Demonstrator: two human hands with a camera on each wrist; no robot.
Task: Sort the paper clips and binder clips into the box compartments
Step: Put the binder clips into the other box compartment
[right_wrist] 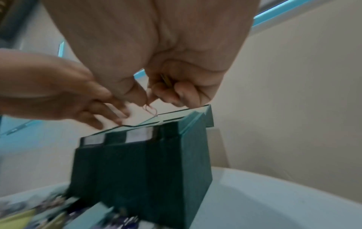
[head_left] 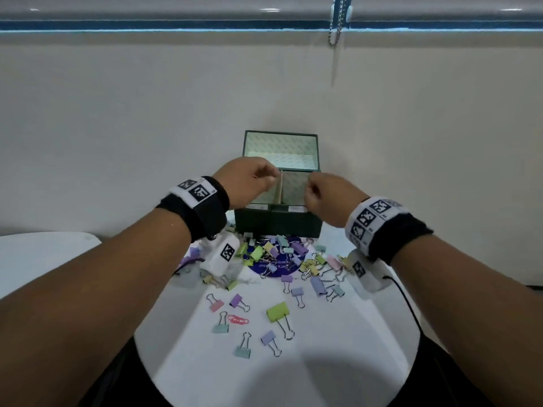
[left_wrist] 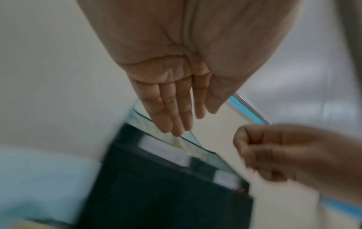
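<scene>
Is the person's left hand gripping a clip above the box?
No: in the left wrist view the left hand has straight fingers, holding nothing, above the box.

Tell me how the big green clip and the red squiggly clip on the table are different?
The big green binder clip is a chunky folded block with long silver wire handles; the red paper clip is only thin bent wire, lying flat. The binder clip is pale green and much bigger; the paper clip is red and small. Both lie loose on the white table, outside the box.
</scene>
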